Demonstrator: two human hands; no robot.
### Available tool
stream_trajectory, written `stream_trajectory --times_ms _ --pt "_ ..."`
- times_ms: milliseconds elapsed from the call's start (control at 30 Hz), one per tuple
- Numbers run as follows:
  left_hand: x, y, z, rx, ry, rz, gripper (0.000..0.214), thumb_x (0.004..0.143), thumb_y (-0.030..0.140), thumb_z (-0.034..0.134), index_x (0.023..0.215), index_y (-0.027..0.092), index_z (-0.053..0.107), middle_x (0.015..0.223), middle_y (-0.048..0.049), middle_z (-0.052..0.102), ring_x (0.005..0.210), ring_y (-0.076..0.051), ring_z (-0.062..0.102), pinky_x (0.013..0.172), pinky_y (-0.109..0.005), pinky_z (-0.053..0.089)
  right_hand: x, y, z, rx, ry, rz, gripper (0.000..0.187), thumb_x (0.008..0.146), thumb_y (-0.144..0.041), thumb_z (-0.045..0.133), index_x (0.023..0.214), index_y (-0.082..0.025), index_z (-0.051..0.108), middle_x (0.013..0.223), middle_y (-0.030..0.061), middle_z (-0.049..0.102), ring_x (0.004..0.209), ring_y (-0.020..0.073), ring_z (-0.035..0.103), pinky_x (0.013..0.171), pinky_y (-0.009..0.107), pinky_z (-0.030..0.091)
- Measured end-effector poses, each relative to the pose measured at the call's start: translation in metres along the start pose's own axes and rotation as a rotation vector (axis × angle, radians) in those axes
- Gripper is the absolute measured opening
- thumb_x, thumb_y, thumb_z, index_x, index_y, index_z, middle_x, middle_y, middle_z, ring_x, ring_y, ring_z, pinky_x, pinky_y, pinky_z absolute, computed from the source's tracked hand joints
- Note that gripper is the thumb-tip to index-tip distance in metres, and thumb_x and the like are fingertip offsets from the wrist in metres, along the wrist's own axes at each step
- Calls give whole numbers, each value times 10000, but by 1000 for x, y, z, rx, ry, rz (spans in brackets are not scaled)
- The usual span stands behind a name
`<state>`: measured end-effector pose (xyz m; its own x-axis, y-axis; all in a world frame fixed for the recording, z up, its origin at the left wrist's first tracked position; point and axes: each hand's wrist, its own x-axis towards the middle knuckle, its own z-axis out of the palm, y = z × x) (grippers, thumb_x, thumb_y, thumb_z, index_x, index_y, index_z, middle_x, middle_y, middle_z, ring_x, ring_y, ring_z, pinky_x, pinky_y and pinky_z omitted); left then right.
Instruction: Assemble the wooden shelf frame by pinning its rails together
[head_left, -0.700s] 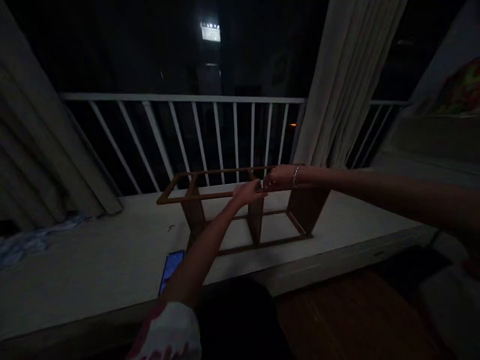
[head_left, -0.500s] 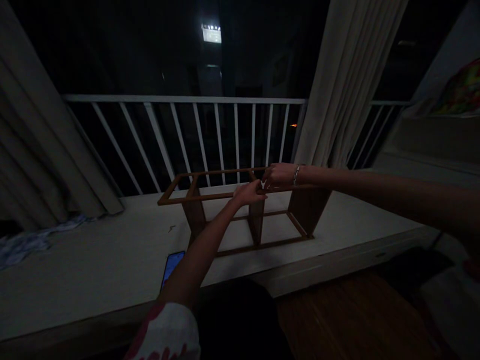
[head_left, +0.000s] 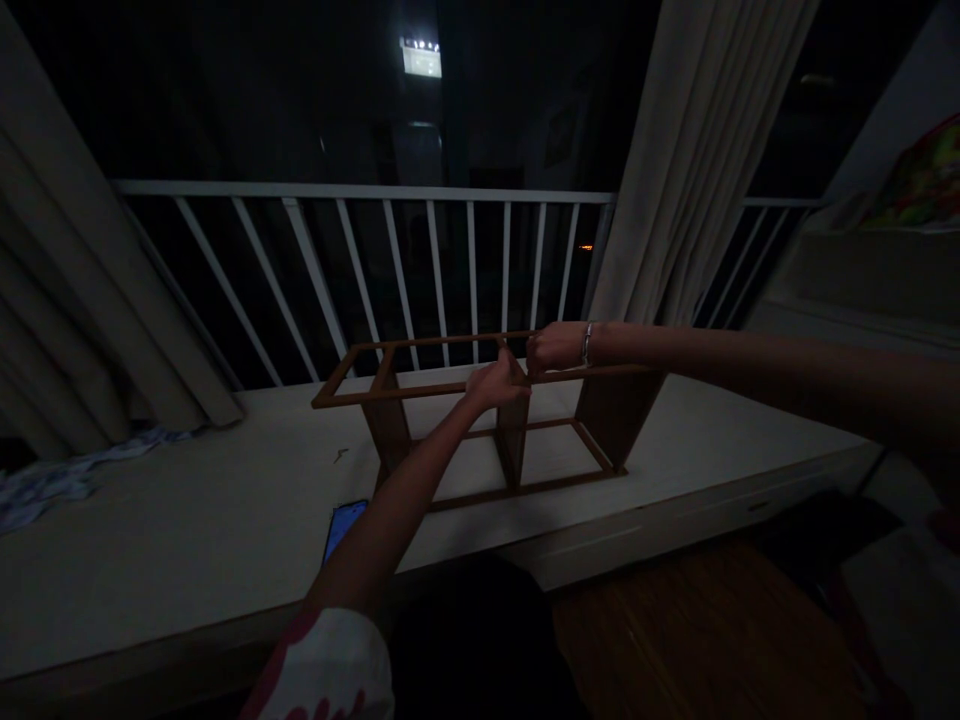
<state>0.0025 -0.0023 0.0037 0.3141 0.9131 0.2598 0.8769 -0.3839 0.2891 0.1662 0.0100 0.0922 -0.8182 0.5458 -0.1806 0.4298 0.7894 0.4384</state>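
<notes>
A brown wooden shelf frame (head_left: 511, 440) lies on its side on the pale window ledge (head_left: 247, 500), its panels standing upright between long rails. My left hand (head_left: 495, 383) wraps around the near upper rail where the middle panel meets it. Just right of it, my right hand (head_left: 551, 347), with a bracelet at the wrist, is closed at the same joint, fingers bent downward. Whatever its fingertips pinch is too dark and small to make out.
A phone (head_left: 345, 528) with a lit screen lies beside my left forearm. Near it is a small bent metal piece (head_left: 341, 455). White railing (head_left: 433, 270) runs behind the frame, between curtains (head_left: 660, 180). A checked cloth (head_left: 45, 485) lies at far left.
My right hand has turned slightly at the joint and its fingers have curled in more. My left hand keeps its hold, its thumb now raised. The frame stays in place.
</notes>
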Motion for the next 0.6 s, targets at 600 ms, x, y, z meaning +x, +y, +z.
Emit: stream_trajectory --times_ms 600 --pt "13 -14 2 33 -87 130 455 655 614 545 879 233 652 858 -46 665 859 -228 621 681 -260 447 19 -8 0 77 38 148 238 776 -305 520 922 -223 688 888 39 676 771 141 579 591 218 300"
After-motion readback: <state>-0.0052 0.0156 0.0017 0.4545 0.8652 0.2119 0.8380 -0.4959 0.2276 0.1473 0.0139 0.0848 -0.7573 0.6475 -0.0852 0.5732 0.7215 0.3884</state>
